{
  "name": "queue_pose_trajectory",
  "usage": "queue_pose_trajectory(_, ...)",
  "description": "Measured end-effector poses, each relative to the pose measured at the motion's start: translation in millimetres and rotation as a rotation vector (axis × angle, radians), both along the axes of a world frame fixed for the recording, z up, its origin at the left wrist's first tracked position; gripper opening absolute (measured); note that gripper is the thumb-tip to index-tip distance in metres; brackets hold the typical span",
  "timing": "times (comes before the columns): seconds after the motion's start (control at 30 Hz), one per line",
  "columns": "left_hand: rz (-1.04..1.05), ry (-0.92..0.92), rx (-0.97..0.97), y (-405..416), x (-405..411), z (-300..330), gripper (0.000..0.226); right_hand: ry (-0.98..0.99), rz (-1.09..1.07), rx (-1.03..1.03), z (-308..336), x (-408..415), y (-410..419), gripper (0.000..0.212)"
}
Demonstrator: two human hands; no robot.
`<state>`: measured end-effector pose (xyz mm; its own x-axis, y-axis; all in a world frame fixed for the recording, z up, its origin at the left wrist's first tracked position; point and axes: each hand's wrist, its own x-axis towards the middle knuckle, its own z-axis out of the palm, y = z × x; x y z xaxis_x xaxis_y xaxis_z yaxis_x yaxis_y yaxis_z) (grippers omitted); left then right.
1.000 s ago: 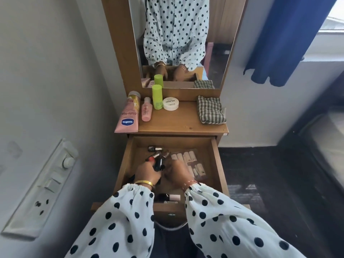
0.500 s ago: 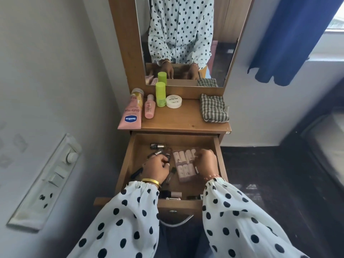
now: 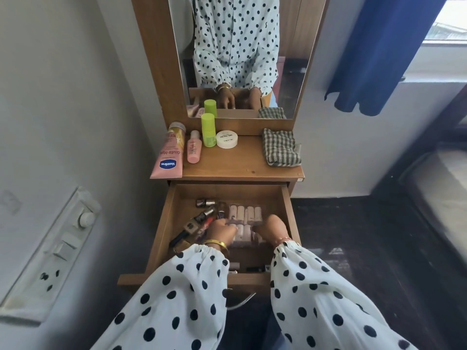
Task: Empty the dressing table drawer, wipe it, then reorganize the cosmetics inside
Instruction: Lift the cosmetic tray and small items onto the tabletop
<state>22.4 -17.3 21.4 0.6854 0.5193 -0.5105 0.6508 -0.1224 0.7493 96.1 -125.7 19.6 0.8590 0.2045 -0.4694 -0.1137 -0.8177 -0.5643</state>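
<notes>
The wooden drawer (image 3: pixel 163 224) of the dressing table is pulled out. Both my hands are inside it, at a clear pack of pale pink tubes (image 3: pixel 244 212). My left hand (image 3: pixel 222 231) curls its fingers over the pack's left edge. My right hand (image 3: pixel 275 229) grips its right edge. Small nail polish bottles (image 3: pixel 205 203), a red item (image 3: pixel 210 221) and a dark tube (image 3: pixel 182 235) lie loose on the left side. More small items (image 3: pixel 254 269) lie by the front wall, partly hidden by my sleeves.
On the tabletop stand a pink Vaseline tube (image 3: pixel 168 159), a small pink bottle (image 3: pixel 194 150), a green bottle (image 3: pixel 208 130) and a white jar (image 3: pixel 226 139), with a folded checked cloth (image 3: pixel 281 147) on the right. A switch panel (image 3: pixel 50 248) is on the left wall, a bed (image 3: pixel 442 198) on the right.
My left hand left the small bottles and moved right onto the pack's left edge. My right hand came inward and nearer along the pack. The pack shifted slightly left.
</notes>
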Motion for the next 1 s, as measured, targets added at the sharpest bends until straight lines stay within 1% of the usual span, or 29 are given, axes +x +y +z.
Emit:
queue_pose_trajectory(0.07,0.089,-0.011,-0.120,7.3,-0.1,-0.6,0.040,0.064,-0.102,0.128,0.6,2.9,-3.0,0.031)
queue_pose_trajectory(0.1,0.124,-0.018,-0.192,9.8,0.2,-0.8,0.034,0.082,-0.153,0.184,1.3,3.8,-4.5,0.033)
queue_pose_trajectory(0.17,0.165,-0.030,-0.305,12.0,0.4,-1.0,0.017,0.109,-0.197,0.224,2.2,3.9,-5.6,0.034)
queue_pose_trajectory(0.2,0.174,-0.029,-0.315,12.4,0.6,-1.4,0.014,0.110,-0.190,0.214,1.9,3.4,-5.0,0.032)
queue_pose_trajectory(0.23,0.171,-0.027,-0.302,12.4,0.6,-2.3,0.014,0.102,-0.178,0.197,1.0,2.5,-3.7,0.028)
queue_pose_trajectory(0.33,0.123,-0.009,-0.194,8.9,-0.8,-1.4,0.025,0.052,-0.135,0.110,-0.9,-0.7,0.8,0.015)
queue_pose_trajectory(0.47,-0.018,0.043,0.020,3.4,-4.8,1.8,0.033,0.000,-0.062,-0.027,-1.0,-0.5,1.2,0.029)
queue_pose_trajectory(0.63,-0.064,0.053,0.089,2.8,-4.6,2.5,0.034,-0.012,-0.037,-0.080,-1.6,-1.4,1.2,0.032)
queue_pose_trajectory(0.8,-0.089,0.079,0.124,2.1,-2.8,1.1,0.033,0.055,-0.065,-0.042,-2.0,3.8,-0.8,0.025)
queue_pose_trajectory(0.93,-0.018,0.052,0.044,10.5,-2.0,0.7,0.025,0.170,-0.201,0.176,-4.1,2.3,-2.7,0.021)
queue_pose_trajectory(1.0,0.000,0.051,0.017,12.5,-2.6,1.7,0.026,0.207,-0.249,0.220,-3.3,2.3,-3.3,0.022)
